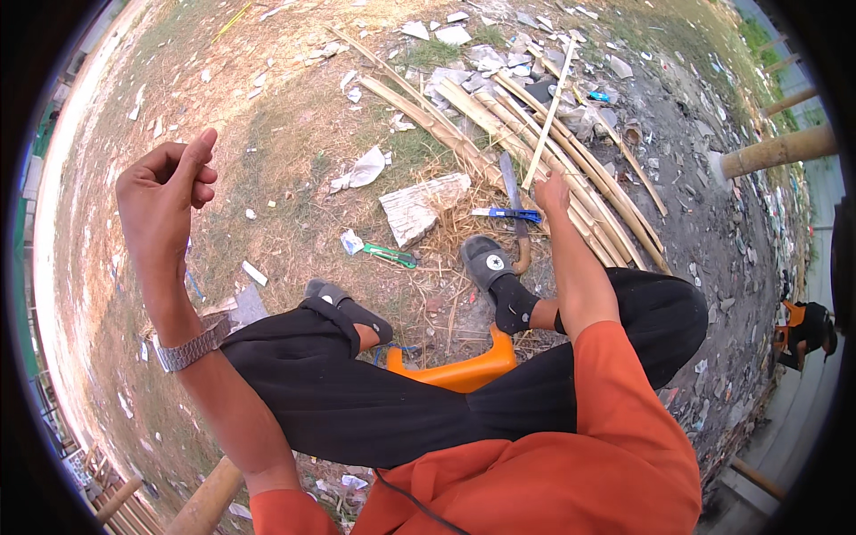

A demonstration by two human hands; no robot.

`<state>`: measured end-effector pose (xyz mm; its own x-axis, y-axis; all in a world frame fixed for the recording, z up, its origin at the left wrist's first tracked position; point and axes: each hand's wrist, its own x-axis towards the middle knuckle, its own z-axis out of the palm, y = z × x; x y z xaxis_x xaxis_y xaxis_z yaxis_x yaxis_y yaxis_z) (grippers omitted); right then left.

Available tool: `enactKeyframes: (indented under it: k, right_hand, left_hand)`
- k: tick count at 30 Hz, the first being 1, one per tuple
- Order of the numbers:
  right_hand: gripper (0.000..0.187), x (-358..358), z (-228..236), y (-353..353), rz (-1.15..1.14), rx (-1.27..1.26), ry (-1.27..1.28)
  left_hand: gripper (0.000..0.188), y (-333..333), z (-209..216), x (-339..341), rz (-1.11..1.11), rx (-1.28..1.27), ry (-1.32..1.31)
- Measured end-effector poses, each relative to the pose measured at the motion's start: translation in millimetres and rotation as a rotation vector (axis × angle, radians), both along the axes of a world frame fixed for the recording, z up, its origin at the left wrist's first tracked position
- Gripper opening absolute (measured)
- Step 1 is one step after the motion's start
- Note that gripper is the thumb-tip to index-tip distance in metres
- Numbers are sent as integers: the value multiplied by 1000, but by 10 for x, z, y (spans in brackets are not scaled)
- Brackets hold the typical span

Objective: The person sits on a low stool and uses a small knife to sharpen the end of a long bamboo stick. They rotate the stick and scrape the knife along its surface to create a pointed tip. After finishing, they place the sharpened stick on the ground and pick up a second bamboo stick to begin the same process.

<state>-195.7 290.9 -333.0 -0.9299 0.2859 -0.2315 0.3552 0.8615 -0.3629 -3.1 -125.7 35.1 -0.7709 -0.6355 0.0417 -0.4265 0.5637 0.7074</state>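
Note:
My left hand (169,192) is raised at the left, its fingers curled and the thumb pressed over them; nothing shows in it. My right hand (552,194) reaches down to the split bamboo strips (571,169), fingers closed, beside the lower end of a thin pale strip (551,111). Whether it grips a strip is hidden. Close by lies a machete (511,183) with a curved wooden handle, a blue utility knife (513,214) across it. Left of these are a pale, scarred wood block (421,209) and a green utility knife (390,256).
I sit with knees apart over an orange plastic stool (464,374). Crumpled white plastic (361,169) and scattered scraps litter the dry grass. Bamboo poles (776,152) jut in at the right. Another person (807,332) is at the far right edge.

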Motion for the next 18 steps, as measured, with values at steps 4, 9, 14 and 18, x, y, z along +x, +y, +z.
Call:
enactKeyframes:
  k: [4, 9, 14, 18]
  right_hand:
    - [46, -15, -467, 331, -42, -68, -25]
    - [44, -218, -928, 253, -260, -529, 23]
    - [35, -456, -968, 3, -438, -1032, 167]
    - [34, -478, -520, -471, -350, -679, 449]
  left_hand:
    - [57, 40, -244, -2, -238, -70, 161]
    - [57, 166, -238, -80, -265, -136, -36]
    - [54, 256, -253, -140, -284, -206, -142]
    - [52, 326, -261, -143, -251, -251, -192]
